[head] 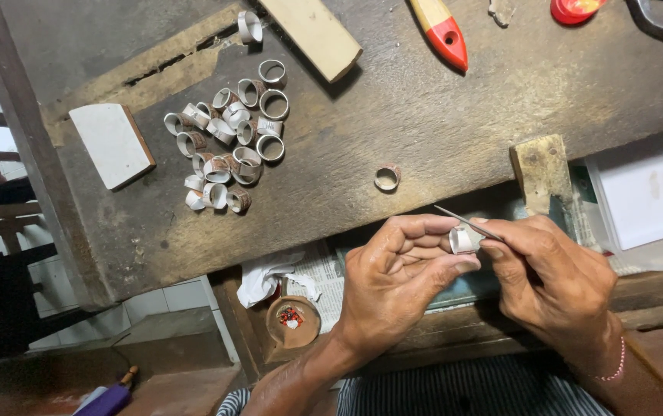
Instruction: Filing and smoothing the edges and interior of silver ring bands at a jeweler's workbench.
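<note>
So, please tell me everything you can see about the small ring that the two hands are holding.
The small ring is a short band, pale silvery-white like metal, much like the loose rings in the pile on the worn wooden bench. It is held in the air in front of the bench edge, lying on its side. The left hand pinches it between thumb and fingertips. The right hand holds a thin metal tool that lies across its top. Finer surface detail is too small to tell.

Soft daylight from the upper left; short shadows fall right; focus sharp; edges slightly bowed.
</note>
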